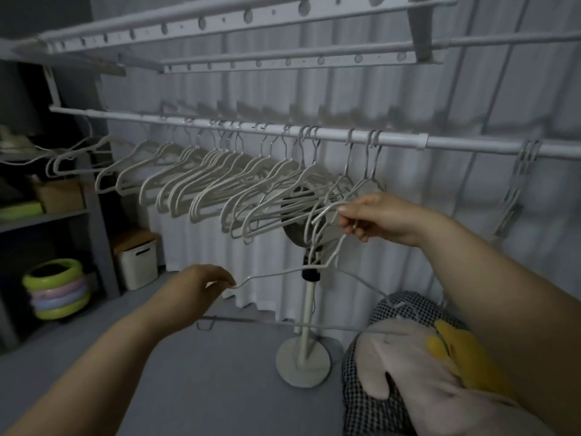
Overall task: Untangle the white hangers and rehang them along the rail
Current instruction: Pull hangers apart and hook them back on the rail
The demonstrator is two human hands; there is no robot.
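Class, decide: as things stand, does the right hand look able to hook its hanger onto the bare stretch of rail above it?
Probably yes. The right hand grips the hanger near its hook, just below the rail, and nothing hangs in between. The left hand pinches its far end.

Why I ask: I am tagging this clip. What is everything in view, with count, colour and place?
rail: one, white, across the middle
hung hangers: many, white, crowded along the rail's left and middle
loose hanger: at least one, white, below the rail, between both hands
overhead rack: one, white, top
fan: one, white stand, dark head, behind the hangers
rings: a stack, green, pink and blue, floor at left
bin: one, white, floor, right of the rings
checked cloth: one, black and white, lower right
left hand: pinches the loose hanger's shoulder end
right hand: pinches its hook end
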